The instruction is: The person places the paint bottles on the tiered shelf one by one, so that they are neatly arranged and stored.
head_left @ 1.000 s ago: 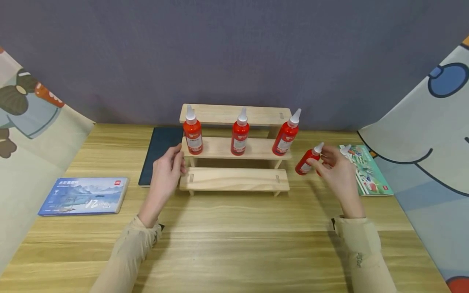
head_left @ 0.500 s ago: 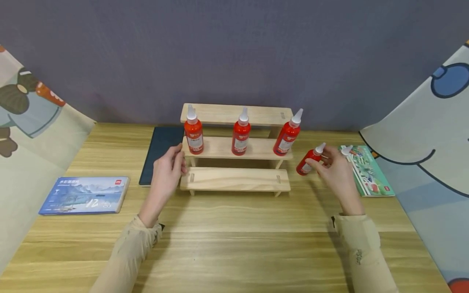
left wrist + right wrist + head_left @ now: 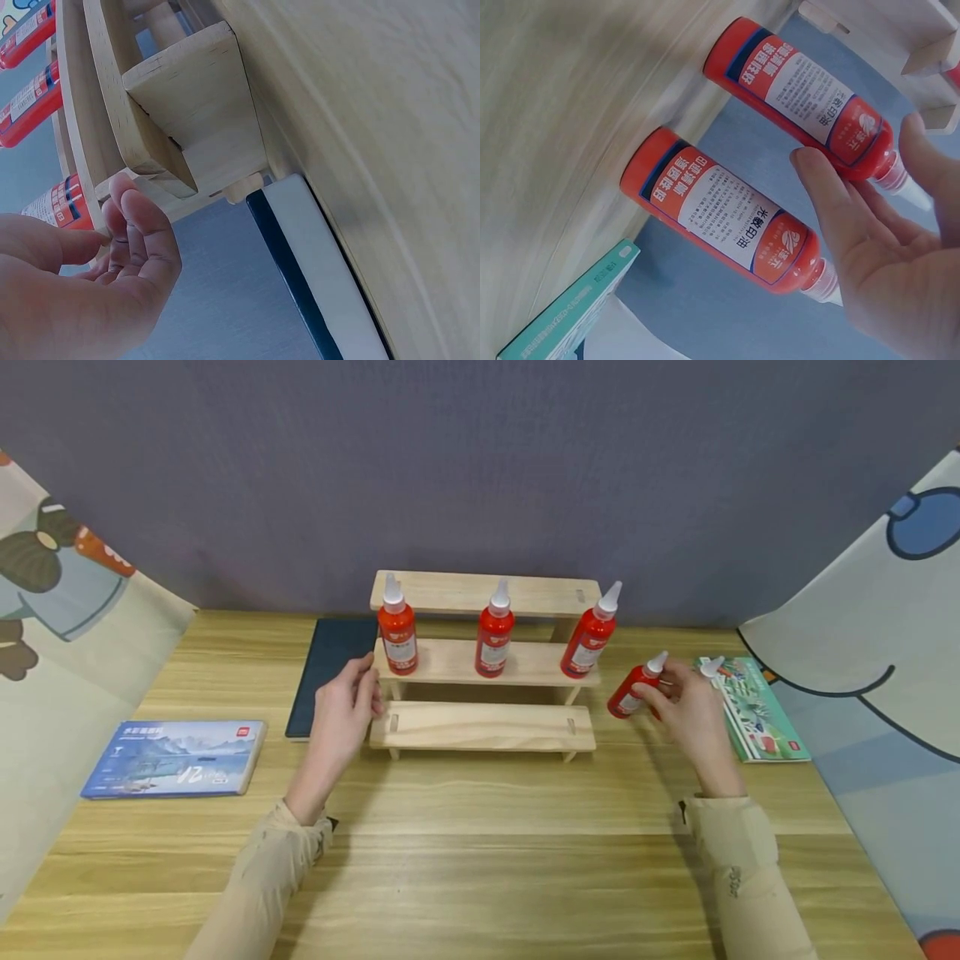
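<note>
A three-tier wooden stand (image 3: 480, 728) holds three red ink bottles with pale nozzle caps on its middle tier: a left one (image 3: 398, 639), a middle one (image 3: 494, 643) and a right one (image 3: 588, 643). My left hand (image 3: 345, 710) grips the stand's left end, thumb and fingers at a board edge in the left wrist view. Right of the stand, my right hand (image 3: 693, 714) holds another red ink bottle (image 3: 802, 97) near its shoulder, its base at the tabletop. Close beside stands a further red ink bottle (image 3: 720, 214), mostly hidden behind the hand in the head view.
A blue paint box (image 3: 172, 760) lies at the left. Behind my left hand is a dark flat book-like item (image 3: 318, 668). A green illustrated book (image 3: 761, 710) lies at the right. A grey-blue partition (image 3: 480, 468) rises behind the stand.
Little differs. The head view has shifted slightly. Both hands keep their places, at the stand's left end and at the red ink bottle on the right.
</note>
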Demonstrator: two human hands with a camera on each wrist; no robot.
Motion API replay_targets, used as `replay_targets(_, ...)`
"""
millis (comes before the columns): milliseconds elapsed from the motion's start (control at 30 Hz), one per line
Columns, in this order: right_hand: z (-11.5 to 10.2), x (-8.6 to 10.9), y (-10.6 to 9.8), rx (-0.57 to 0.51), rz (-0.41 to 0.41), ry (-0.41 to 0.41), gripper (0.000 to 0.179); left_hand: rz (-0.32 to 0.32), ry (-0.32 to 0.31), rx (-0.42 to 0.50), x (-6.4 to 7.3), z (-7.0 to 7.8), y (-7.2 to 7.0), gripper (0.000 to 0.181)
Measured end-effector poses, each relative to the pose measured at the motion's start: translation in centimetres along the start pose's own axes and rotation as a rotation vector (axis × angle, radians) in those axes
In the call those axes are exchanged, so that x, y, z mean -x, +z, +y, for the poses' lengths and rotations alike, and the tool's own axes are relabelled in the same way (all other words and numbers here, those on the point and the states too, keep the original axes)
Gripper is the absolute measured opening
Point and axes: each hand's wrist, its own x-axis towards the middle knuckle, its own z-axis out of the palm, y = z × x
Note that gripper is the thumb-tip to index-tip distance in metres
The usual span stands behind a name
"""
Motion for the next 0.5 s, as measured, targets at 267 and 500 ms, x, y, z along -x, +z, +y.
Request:
replay_targets(267, 0.24, -0.11, 0.22, 0.040, 0.014, -0.020, 0.034, 0.002, -0.001, -0.002, -0.04, 0.08, 0.01, 0.036)
replay_targets(500, 0.38, -0.15, 0.39, 0.056, 0.015, -0.035, 0.034, 0.002, -0.010, -0.010, -0.03, 0.12, 0.01, 0.036)
